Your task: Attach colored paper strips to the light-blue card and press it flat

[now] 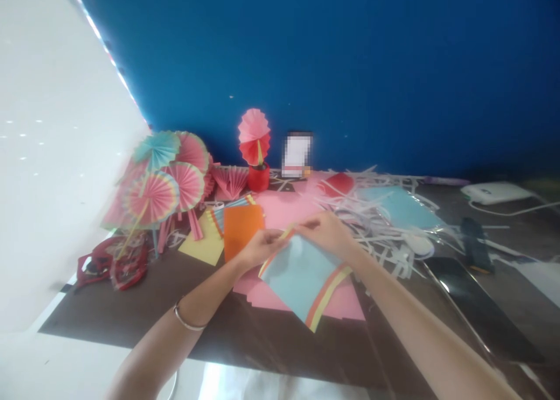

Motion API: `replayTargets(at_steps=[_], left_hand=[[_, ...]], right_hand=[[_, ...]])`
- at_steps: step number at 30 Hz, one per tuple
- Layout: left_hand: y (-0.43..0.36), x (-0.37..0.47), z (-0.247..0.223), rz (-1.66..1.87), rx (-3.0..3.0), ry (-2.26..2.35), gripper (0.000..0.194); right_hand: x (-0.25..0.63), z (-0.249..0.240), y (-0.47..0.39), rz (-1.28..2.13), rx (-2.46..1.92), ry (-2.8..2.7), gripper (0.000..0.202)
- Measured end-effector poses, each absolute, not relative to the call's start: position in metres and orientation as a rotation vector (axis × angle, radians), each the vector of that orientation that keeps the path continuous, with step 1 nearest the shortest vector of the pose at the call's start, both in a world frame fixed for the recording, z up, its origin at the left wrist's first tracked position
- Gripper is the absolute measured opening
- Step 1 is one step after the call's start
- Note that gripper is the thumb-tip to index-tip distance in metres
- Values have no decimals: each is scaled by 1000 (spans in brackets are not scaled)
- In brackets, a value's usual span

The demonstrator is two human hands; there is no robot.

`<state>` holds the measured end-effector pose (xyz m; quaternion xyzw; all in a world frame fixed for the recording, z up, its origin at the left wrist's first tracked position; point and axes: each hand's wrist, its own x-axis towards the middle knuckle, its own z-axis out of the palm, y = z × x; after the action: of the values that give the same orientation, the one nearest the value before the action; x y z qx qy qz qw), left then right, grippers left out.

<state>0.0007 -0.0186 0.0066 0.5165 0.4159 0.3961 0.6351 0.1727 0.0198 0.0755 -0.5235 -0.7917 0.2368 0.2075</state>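
Note:
A light blue sheet of paper [301, 272] with yellow and orange stripes along two opposite edges is held at a slant above the table. My left hand [262, 245] pinches its striped upper left edge. Close beside it, my right hand [328, 231] grips the same edge near the top corner, fingers closed. Pink paper sheets [280, 301] lie beneath it. Just left of my left hand rests an orange paper piece [240, 228], with a yellow sheet [201, 245] further left. The fingertips of both hands are partly hidden by the paper.
Folded paper fans [153, 196] crowd the left, behind a red bundle [126, 263]. A red pot [259, 177] with a pink fan stands at the back. White paper strips [376, 225], a blue sheet [400, 207], a black phone-like slab [481, 306] and a white device [496, 192] occupy the right.

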Motion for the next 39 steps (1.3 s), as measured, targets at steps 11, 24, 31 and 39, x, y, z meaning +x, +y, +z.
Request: replayTargets(at_steps=[11,24,31,39], left_hand=[[-20,1,7,917,1178,894,55],[-21,0,10,942,1137,906,53],[-23,-1,11,963,1081,786,54],[-23,-1,10,932,1083,771,52]], right_hand=[[180,69,22,806,-1356,-2174,24],[170,58,14,456,-1386,-2052,14],[175,61,16,927,-1303,-2013,30],[176,71,15,1119,-1401,-1948,28]])
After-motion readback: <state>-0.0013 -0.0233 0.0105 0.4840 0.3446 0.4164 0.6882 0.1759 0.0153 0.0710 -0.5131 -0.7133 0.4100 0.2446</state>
